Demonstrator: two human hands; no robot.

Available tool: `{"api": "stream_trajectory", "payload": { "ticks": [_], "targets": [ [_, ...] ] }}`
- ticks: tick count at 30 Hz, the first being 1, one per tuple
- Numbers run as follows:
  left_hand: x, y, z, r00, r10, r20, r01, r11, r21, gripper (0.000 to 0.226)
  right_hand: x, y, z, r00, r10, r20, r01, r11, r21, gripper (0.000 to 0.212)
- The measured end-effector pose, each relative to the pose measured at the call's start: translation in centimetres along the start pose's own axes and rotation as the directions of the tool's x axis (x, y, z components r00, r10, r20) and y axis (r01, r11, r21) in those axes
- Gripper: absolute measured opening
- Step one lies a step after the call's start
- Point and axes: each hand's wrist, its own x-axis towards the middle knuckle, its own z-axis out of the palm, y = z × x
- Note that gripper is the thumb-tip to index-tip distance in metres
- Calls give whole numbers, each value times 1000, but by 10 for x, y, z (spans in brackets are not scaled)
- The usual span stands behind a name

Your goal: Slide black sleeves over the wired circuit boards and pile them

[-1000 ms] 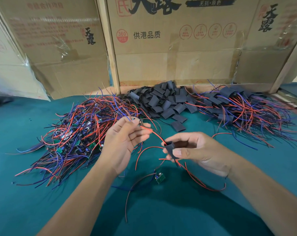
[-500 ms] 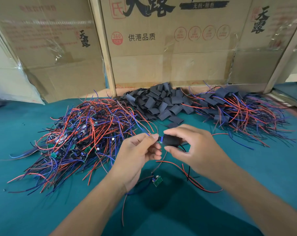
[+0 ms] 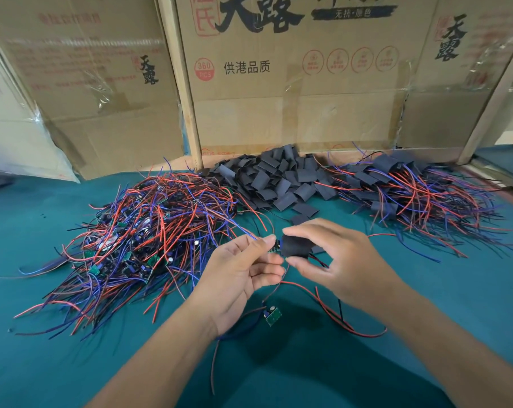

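Note:
My left hand [image 3: 243,269] pinches the end of a small wired circuit board [image 3: 274,248] between thumb and forefinger. My right hand [image 3: 334,257] pinches a black sleeve [image 3: 297,245] that covers most of that board; red and black wires trail out of its right end. Another bare green board [image 3: 272,315] lies on the teal mat just below my hands. A heap of unsleeved boards with red and blue wires [image 3: 149,231] is at the left. Loose black sleeves [image 3: 276,178] are piled at the back centre. Sleeved boards [image 3: 411,189] are piled at the back right.
Cardboard boxes [image 3: 293,83] stand as a wall along the back edge of the teal table [image 3: 426,378]. Loose red and black wires [image 3: 337,316] curl over the mat under my right forearm. A wooden post [image 3: 496,95] rises at the far right.
A second ago my hands were apart, the right one holding an empty sleeve. They came together, and the sleeve now sits over the board that my left hand holds.

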Motion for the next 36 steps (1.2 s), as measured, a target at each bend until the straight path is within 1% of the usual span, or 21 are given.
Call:
{"api": "stream_trajectory", "payload": {
  "ticks": [4,8,13,16,19,21,22,23,24,25,26,27,28,29,32,36],
  "targets": [
    [-1,-1,0,998,-11,69,9,999,30,17,-1,0,1,1000,4,13,-4,1000,18,35],
    [0,-1,-2,999,-30,41,29,999,19,19,-1,1,1,1000,-2,20,1,1000,24,34],
    [1,-3,-2,999,-20,50,19,1000,23,8,-1,3,1,1000,-11,1,11,1000,12,34],
    [1,-6,-2,999,-12,52,11,1000,17,16,-3,2,4,999,-41,12,41,999,-11,34],
    [1,-7,0,998,-23,56,23,1000,2,14,-2,3,3,999,-44,13,44,999,-8,34],
    [1,-7,1,998,-28,58,29,999,-16,11,-1,2,3,999,-32,10,32,999,19,35],
    [1,-7,1,998,-29,62,31,999,-25,9,-1,2,4,1000,-1,9,0,998,61,37],
    [1,-7,1,997,-28,70,31,999,-34,6,-1,1,4,998,61,11,-62,990,130,38],
    [1,-8,1,997,-27,77,30,999,-39,4,-1,0,4,988,153,24,-155,964,217,37],
    [0,-8,1,996,-26,82,30,999,-41,3,0,0,3,965,256,59,-262,916,305,31],
    [0,-8,1,996,-25,82,28,999,-39,3,1,2,1,934,341,108,-356,855,377,23],
    [0,-9,1,996,-21,81,24,999,-33,4,3,4,0,908,390,155,-418,801,429,14],
    [1,-9,0,996,-14,83,17,1000,-26,3,3,6,-3,889,410,205,-457,758,465,7],
    [1,-9,0,996,-6,86,8,1000,-17,3,4,7,-5,876,411,253,-482,720,499,6],
    [1,-9,-1,997,14,81,-15,1000,3,3,4,7,-8,859,392,330,-512,621,593,9],
    [1,-10,-1,996,49,80,-50,999,15,6,4,7,-8,844,401,356,-534,576,619,8]
  ]
}}
